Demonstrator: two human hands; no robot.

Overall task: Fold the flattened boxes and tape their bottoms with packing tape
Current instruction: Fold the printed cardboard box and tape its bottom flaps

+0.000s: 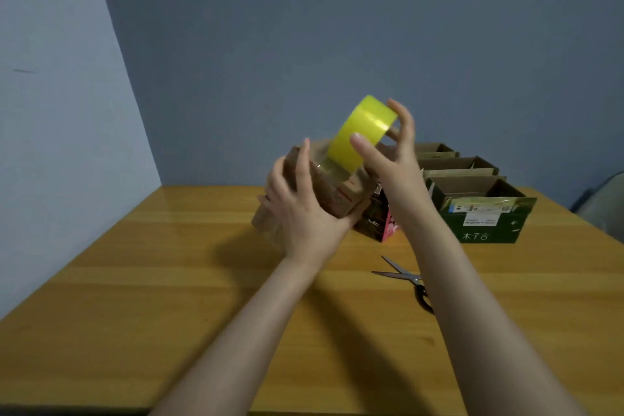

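Note:
A small brown cardboard box [341, 191] is held up above the table, its closed flaps facing me. My left hand [297, 209] grips the box from the left and underneath, thumb across its top face. My right hand [391, 152] holds a yellow roll of packing tape [363, 130] tilted over the box. A clear strip of tape runs from the roll down onto the box's top face. The lower part of the box is hidden behind my left hand.
Open scissors [405, 277] lie on the wooden table [169, 280] under my right forearm. A dark box with pink print [378, 223] stands behind the held box. A green open box [486, 216] and more open boxes [456, 162] line the right back. Walls close off the left and back.

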